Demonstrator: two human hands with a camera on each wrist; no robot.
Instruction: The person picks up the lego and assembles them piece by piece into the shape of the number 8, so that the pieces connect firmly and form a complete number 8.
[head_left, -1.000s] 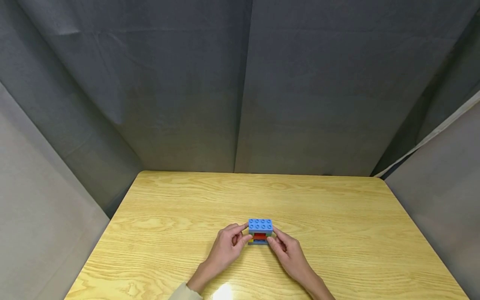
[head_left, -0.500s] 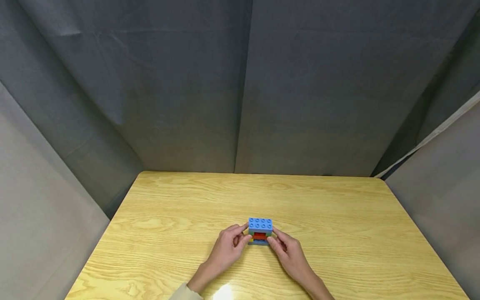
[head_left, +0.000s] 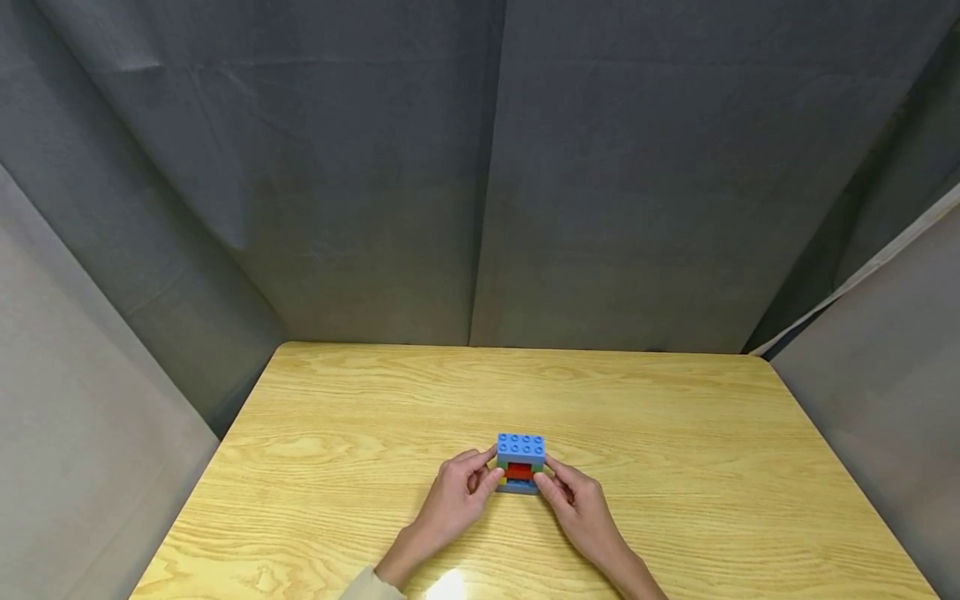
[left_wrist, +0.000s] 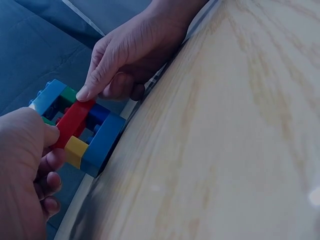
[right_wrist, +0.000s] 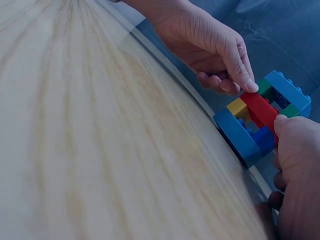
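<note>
A toy brick stack stands upright at the near middle of the table, between both hands. Its top is a light blue brick (head_left: 521, 446) with studs. Small green bricks (left_wrist: 68, 94) separate that from a red brick (right_wrist: 260, 111) in the middle. Beneath the red one sit a yellow brick (left_wrist: 76, 151) and a dark blue brick (left_wrist: 97, 115), on a wide blue base brick (left_wrist: 106, 145). My left hand (head_left: 452, 493) pinches the stack's left side, thumb on the red brick's end. The right side is gripped by my right hand (head_left: 587, 510), its thumb at the red brick's other end.
The wooden table (head_left: 337, 400) stretches out around the stack, with bare wood on both sides. Dark grey curtains (head_left: 360, 183) hang behind its far edge. Pale panels (head_left: 82, 417) flank it left and right.
The stack's top has shifted slightly farther off and its base slightly nearer in the head view, like a small tilt. Both hands keep their hold and have hardly moved.
</note>
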